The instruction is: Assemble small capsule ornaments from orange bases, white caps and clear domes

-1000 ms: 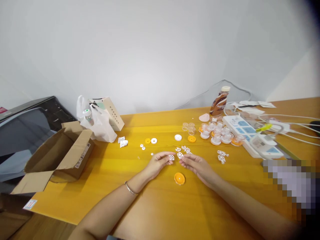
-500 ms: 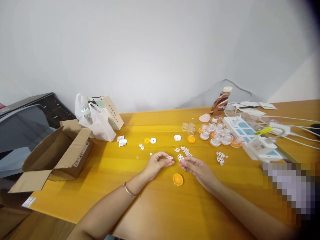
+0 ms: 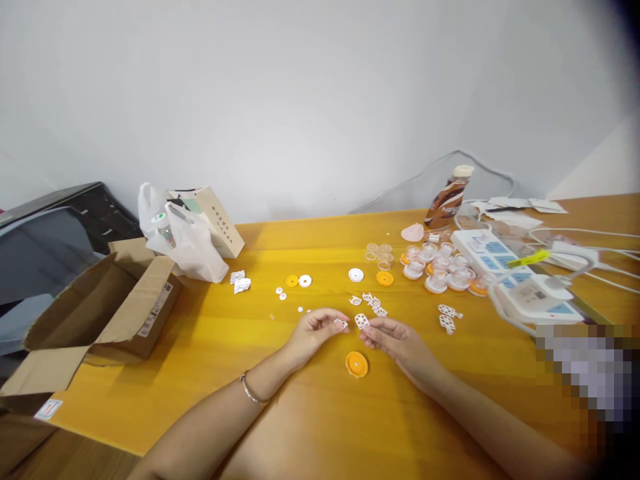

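Observation:
Between thumb and fingers, my left hand [image 3: 314, 333] pinches a small white openwork plastic piece [image 3: 341, 323], partly covered by the fingertips. My right hand [image 3: 397, 343] grips a rounded white plastic piece with cut-out holes [image 3: 361, 321], its flat face towards me. The two pieces are close together but apart, held above the table. Just below them lies an orange round cap [image 3: 357, 364] with a pale dot in its middle. Beyond my hands rest several similar white cut-out pieces [image 3: 375, 303], and two more white pieces [image 3: 447, 324] lie to the right.
Clear-topped round containers [image 3: 447, 267] cluster before a power strip [image 3: 515, 273] with cables. A brown bottle [image 3: 447, 200] stands behind. Farther left are a white disc [image 3: 356, 275], an orange ring [image 3: 385, 279], foil packets [image 3: 242, 285], a plastic bag [image 3: 193, 250] and an open cardboard box [image 3: 135, 313].
The white piece in my left hand has tilted and sits lower in the fingers. My right hand keeps its piece in nearly the same place. The view has shifted slightly.

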`<state>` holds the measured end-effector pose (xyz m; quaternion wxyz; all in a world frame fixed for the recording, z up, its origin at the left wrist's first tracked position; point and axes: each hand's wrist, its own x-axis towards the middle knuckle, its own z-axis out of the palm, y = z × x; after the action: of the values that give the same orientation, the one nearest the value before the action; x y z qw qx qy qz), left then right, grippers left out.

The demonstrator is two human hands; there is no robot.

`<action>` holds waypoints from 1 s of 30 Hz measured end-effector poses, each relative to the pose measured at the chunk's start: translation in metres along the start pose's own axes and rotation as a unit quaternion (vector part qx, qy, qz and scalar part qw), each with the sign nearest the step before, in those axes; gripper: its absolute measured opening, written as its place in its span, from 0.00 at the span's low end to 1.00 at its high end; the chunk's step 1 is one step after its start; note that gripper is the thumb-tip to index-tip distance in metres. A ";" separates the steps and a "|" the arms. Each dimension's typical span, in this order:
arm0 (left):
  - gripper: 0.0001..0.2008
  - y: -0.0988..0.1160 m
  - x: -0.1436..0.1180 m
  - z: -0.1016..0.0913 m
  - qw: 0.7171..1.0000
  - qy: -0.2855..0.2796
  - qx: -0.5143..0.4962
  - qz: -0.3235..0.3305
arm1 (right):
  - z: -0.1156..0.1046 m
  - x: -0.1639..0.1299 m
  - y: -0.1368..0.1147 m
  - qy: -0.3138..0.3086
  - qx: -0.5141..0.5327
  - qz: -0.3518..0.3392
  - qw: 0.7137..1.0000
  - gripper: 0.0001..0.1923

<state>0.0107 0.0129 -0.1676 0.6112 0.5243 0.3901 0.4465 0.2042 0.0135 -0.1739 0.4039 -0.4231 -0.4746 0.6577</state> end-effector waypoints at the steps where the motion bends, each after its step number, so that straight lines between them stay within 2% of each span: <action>1: 0.12 -0.001 0.000 0.001 1.000 0.012 -0.002 -0.001 | 0.000 0.000 0.000 0.001 -0.004 0.001 1.000 0.14; 6: 0.11 -0.001 -0.005 0.008 0.997 0.061 0.023 0.030 | -0.001 0.000 -0.002 -0.014 -0.036 0.005 0.999 0.14; 10: 0.13 0.000 -0.007 0.010 0.996 0.064 0.054 0.042 | -0.002 0.000 -0.002 -0.024 -0.049 0.009 0.998 0.13; 14: 0.13 0.000 -0.004 0.005 0.985 0.054 0.137 0.089 | -0.002 0.000 -0.001 -0.043 -0.025 0.017 0.999 0.12; 18: 0.12 0.002 -0.001 0.002 0.971 0.026 0.188 0.144 | -0.002 0.000 0.000 -0.061 -0.013 0.022 0.998 0.11; 23: 0.10 0.009 0.000 0.004 0.932 -0.028 0.281 0.229 | -0.004 -0.001 -0.001 -0.093 -0.023 0.019 0.995 0.10; 27: 0.10 0.011 0.002 0.003 0.913 -0.066 0.316 0.249 | -0.004 -0.001 0.000 -0.104 -0.032 0.025 0.994 0.10; 30: 0.10 0.010 0.004 0.002 0.910 -0.072 0.318 0.255 | -0.003 0.000 0.001 -0.110 -0.030 0.018 0.993 0.11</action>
<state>0.0129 0.0163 -0.1576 0.3040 0.8034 0.3196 0.4000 0.2072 0.0143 -0.1755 0.3246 -0.3685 -0.5279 0.6930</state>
